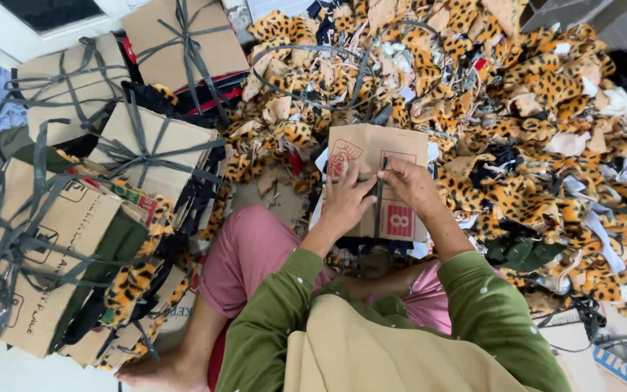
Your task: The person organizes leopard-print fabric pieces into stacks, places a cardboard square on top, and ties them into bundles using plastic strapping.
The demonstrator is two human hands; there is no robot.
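A brown cardboard sheet [375, 149] with red print lies on a stack of fabric in front of my knees. A dark grey strap [379, 210] runs down across the cardboard. My left hand [344, 199] presses flat on the cardboard beside the strap. My right hand [409, 185] pinches the strap near its upper end, fingers closed on it. Both sleeves are olive green; pink trousers cover my legs.
A large heap of leopard-print fabric scraps [517, 109] fills the right and top. Several strapped cardboard bundles [45, 247] are stacked at the left, more bundles [183, 43] behind. A loose grey strap loop [313, 54] lies on the scraps.
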